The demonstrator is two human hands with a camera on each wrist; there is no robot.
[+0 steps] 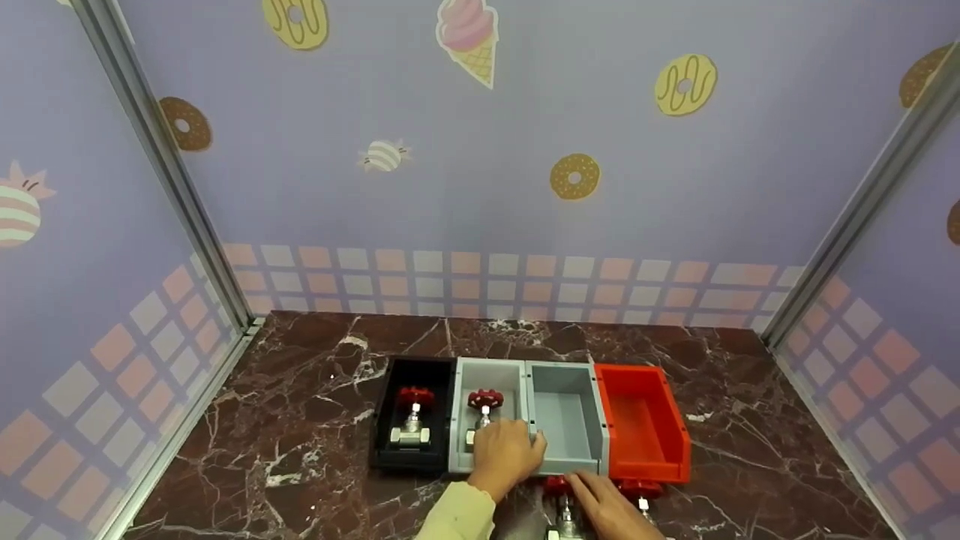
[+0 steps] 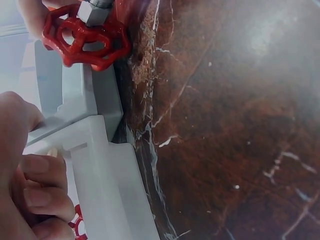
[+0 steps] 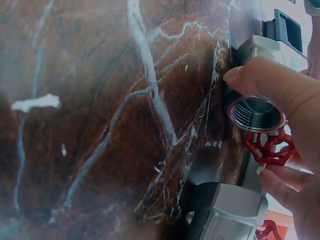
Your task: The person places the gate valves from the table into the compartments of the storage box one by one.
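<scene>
My left hand [image 1: 506,454] is at the front of the white bin [image 1: 455,420], its curled fingers inside and its thumb over the wall shared with the grey bin [image 1: 566,420]; it seems to grip that wall. Behind it in the white bin stands a valve with a red handwheel [image 1: 486,398]. My right hand [image 1: 615,510] holds another red-handled valve [image 1: 568,514] in front of the grey bin. In the right wrist view the thumb presses its metal body and the fingers reach its handwheel [image 3: 270,147]. A further valve [image 1: 640,491] stands just right, partly covered by the hand.
The black bin [image 1: 381,427] at the left end of the row holds a valve [image 1: 410,431]. A red bin [image 1: 641,420] forms the right end. The bins stand on a dark marbled table [image 1: 315,390], walled by patterned panels [image 1: 450,210] with metal corner posts.
</scene>
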